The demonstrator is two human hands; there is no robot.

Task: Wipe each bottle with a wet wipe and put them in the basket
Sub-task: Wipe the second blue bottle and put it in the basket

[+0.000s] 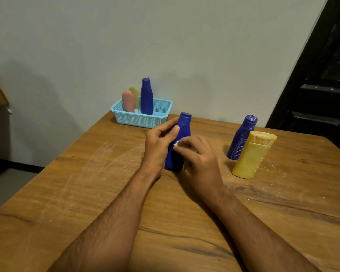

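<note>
While gripped by the left hand [159, 141]: upright blue bottle [182, 132], white wipe [177, 143] pinched in right hand [199, 160].

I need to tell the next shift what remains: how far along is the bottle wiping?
Done: three bottles stand in the basket: pink, pale yellow and blue. In hand: the left hand holds a blue bottle upright while the right hand rubs it with a wet wipe. Left: a streaked blue bottle and a yellow bottle on the table.
</note>
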